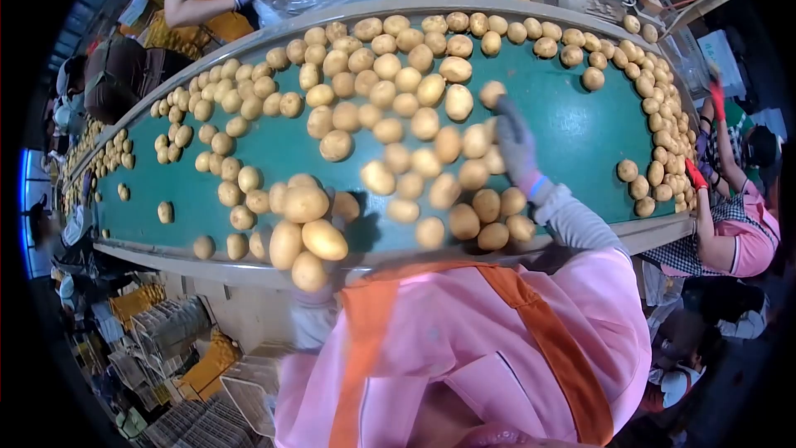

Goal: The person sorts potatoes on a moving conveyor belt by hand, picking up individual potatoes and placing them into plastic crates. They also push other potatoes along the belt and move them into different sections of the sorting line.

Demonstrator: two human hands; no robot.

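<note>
A green belt point(572, 129) curves across the frame from the left edge to the right and carries loose potatoes point(390, 75), thick in the middle and along the far rim. Below it, the person's pink top point(464, 340) with orange straps fills the lower middle. Wire crates point(170, 323) stand at the lower left.

A co-worker point(734, 236) in pink stands at the right edge with red gloves at the belt. Another point(203, 0) stands at the upper left.

The right hand point(516, 145), gloved in grey, lies over the potatoes at centre right. Its fingers point(504, 112) are released and stretched out, the tips touching one potato point(491, 93).

The left hand point(313, 294) is mostly hidden at the belt's near rim, lower left of centre. It is grasping a heap point(305, 232) of four potatoes held above the belt.
</note>
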